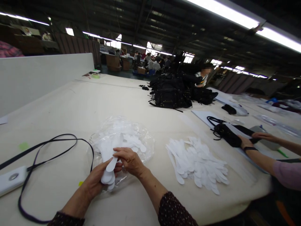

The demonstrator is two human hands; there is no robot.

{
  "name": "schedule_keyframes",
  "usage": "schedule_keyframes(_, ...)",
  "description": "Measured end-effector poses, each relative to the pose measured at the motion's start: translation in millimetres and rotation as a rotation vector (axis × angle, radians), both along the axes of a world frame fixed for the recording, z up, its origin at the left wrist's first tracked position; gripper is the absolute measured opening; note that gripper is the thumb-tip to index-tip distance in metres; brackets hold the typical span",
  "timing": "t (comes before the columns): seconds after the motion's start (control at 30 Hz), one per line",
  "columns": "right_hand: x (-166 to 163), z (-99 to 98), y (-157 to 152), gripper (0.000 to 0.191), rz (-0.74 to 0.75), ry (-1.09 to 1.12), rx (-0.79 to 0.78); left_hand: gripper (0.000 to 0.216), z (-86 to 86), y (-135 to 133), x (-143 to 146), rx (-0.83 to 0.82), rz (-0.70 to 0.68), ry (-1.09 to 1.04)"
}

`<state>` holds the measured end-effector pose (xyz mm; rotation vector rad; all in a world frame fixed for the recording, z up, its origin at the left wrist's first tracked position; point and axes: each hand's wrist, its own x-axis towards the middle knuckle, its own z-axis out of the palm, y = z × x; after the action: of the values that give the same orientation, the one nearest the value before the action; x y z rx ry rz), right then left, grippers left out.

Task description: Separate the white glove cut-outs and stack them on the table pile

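Note:
My left hand (pixel 95 182) is closed round a small stack of white paddle-shaped cut pieces (pixel 108 177), held just above the table. My right hand (pixel 129 160) pinches the top piece (pixel 112 163) of that stack at its upper end. Right behind my hands lies a clear plastic bag (pixel 122 138), opened out, with a heap of the same white pieces on it. A second, fanned-out pile of white pieces (pixel 197 163) lies to the right on the cream table (pixel 77 103).
A black strap (pixel 56 150) loops across the left, beside a white flat device (pixel 11 180). A co-worker's hands (pixel 256 141) at the right handle a black bag (pixel 227 133). A heap of black bags (pixel 174 91) sits further back. A white partition (pixel 42 78) stands at left.

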<state>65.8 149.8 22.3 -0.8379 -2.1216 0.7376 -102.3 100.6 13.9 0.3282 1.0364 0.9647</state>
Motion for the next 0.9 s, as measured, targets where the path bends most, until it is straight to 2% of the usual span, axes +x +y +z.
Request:
schedule_keyframes(0.1, -4.0, -0.9, -7.9, 0.055, 0.019, 0.011, -0.061, 0.026, -2.6, -2.8, -2.7, 0.001, -0.003, -0.037)
schedule_keyframes(0.17, -4.5, 1.5, -12.2, 0.061, 0.029, 0.027, -0.126, 0.027, -4.8, -3.6, -4.7, 0.001, -0.003, -0.06)
schedule_keyframes(0.4, -9.0, 11.6, -17.8, 0.054, 0.045, 0.062, -0.229, 0.026, -8.4, -3.3, -4.0, 0.043, 0.0, -0.12)
schedule_keyframes(0.6, -16.4, 11.8, -21.8, 0.049, 0.146, 0.115, -0.295, 0.017, -9.1, -7.5, -4.2, 0.022, -0.02, -0.11)
schedule_keyframes(0.67, -12.2, 8.8, -17.2, 0.046, 0.075, 0.185, -0.327, 0.015, -9.1, -7.0, -10.2, -0.007, 0.02, -0.1)
schedule_keyframes(0.77, -0.3, 0.2, -1.5, 0.04, -0.208, 0.286, -0.367, 0.013, -6.6, -4.2, -23.9, 0.019, 0.103, -0.097)
schedule_keyframes(0.83, 7.4, -6.6, 10.5, 0.036, -0.334, 0.18, -0.367, 0.014, -3.5, -2.0, -33.3, 0.079, 0.165, -0.088)
schedule_keyframes(0.9, 12.3, -12.1, 19.3, 0.031, -0.346, -0.016, -0.351, 0.014, -0.7, 0.0, -41.1, 0.13, 0.203, -0.059)
